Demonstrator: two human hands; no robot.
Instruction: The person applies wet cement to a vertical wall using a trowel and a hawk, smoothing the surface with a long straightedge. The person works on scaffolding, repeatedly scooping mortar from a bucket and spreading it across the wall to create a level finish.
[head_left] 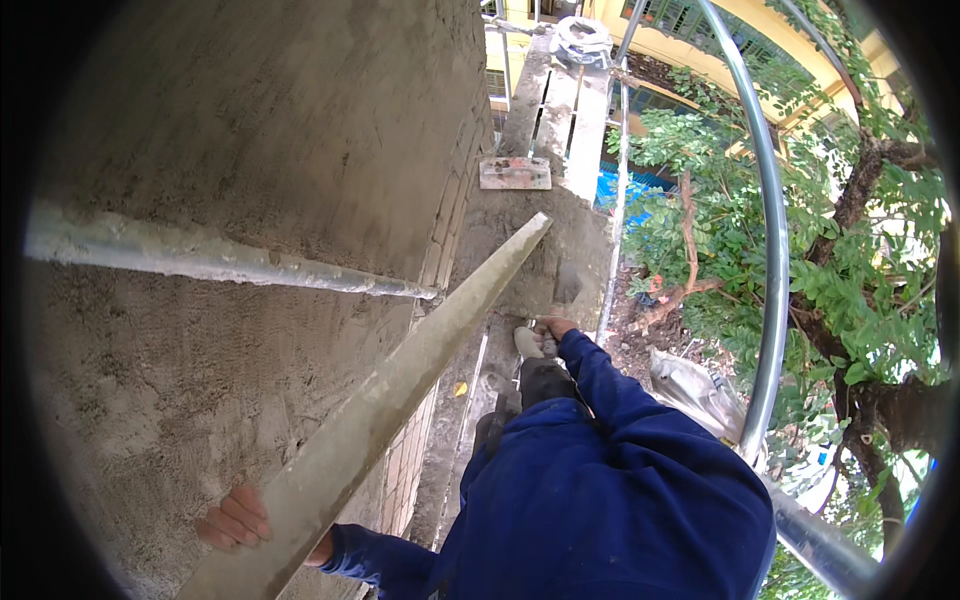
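A long plaster-coated straightedge [380, 390] crosses the view diagonally from the lower left, its far end over the scaffold platform. My left hand [236, 520] is closed around it near the lower edge, beside the rough plastered wall [230, 120]. My right hand [550, 330] reaches down beside my shoe [528, 345], fingers curled on something I cannot make out at the platform [500, 250]. Farther along the platform lies a flat, cement-smeared float [515, 175].
A horizontal steel pipe [220, 260] runs along the wall. A curved rail [775, 250] borders the right side, with tree branches [865, 200] and a grey sack [690, 385] beyond. A white bundle [580, 40] sits at the platform's far end; a yellow building [700, 50] stands behind.
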